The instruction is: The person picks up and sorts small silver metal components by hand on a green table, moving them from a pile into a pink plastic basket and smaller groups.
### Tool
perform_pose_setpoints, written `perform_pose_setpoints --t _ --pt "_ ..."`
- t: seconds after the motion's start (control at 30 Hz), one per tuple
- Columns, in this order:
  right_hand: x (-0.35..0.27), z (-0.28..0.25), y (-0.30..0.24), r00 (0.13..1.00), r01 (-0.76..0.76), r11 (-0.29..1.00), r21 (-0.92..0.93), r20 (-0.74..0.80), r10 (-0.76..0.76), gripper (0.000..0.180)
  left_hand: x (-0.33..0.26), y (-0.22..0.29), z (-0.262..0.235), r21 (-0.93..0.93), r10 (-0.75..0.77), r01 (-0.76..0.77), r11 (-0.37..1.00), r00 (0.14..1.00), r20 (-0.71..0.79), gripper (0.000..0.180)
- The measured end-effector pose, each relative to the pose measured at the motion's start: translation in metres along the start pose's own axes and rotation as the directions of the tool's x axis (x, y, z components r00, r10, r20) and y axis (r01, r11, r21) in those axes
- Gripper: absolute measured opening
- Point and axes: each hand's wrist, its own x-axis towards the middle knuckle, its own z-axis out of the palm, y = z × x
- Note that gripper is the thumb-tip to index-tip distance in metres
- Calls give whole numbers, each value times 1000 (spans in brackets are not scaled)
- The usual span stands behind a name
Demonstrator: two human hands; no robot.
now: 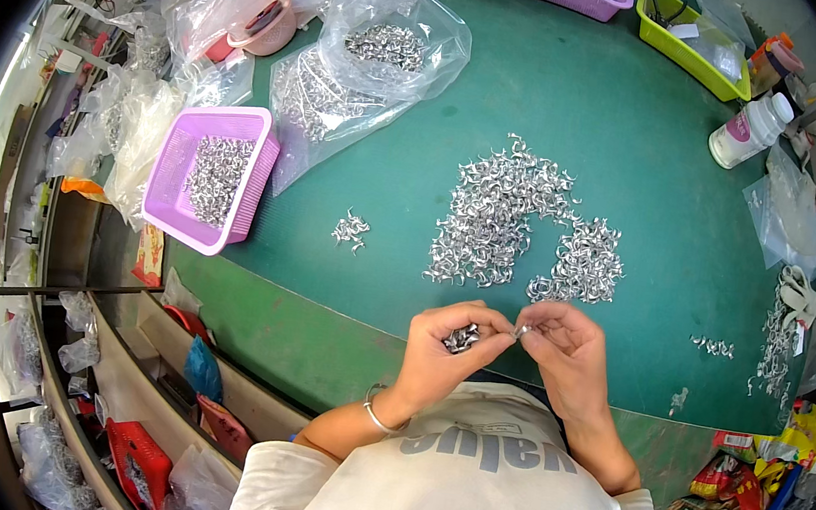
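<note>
Near the front edge of the green table my two hands meet at the fingertips. My left hand [453,346] is curled round several small shiny curved metal pieces [462,338], which show in its palm. Its thumb and forefinger reach one metal piece [522,331] that the fingertips of my right hand [563,348] pinch. Just beyond my hands lie a big heap of the same curved metal pieces [488,214] and a smaller heap [584,260] to its right. A little cluster of metal pieces [350,230] lies farther left.
A purple basket [262,163] of metal pieces stands at the left. Clear plastic bags [442,42] with more pieces lie behind it. At the far right are a yellow-green basket [692,61] and a white bottle [749,131]. Loose pieces [713,346] and a glove [798,295] lie at the right.
</note>
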Motion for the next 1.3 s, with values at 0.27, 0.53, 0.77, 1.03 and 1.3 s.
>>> perform_pose_setpoints --t 0.27,0.53,0.77,1.03,1.3 --pt "-1 -2 4 998 -66 997 40 13 66 12 -1 -2 -2 -15 -98 98 995 995 10 4" --pt "4 -10 17 998 -57 980 -188 -1 58 10 -1 -28 -13 -554 -522 604 573 790 321 11" --pt "53 -27 28 863 341 292 -894 174 -475 17 -3 -35 -18 -632 -472 611 477 785 402 8" --pt "81 -20 50 795 398 29 -917 328 -510 9 -4 -33 -16 -551 -443 530 644 846 296 10" --pt "51 -29 32 997 -44 983 -176 -72 31 10 0 -41 -12 -519 -469 456 723 876 116 20"
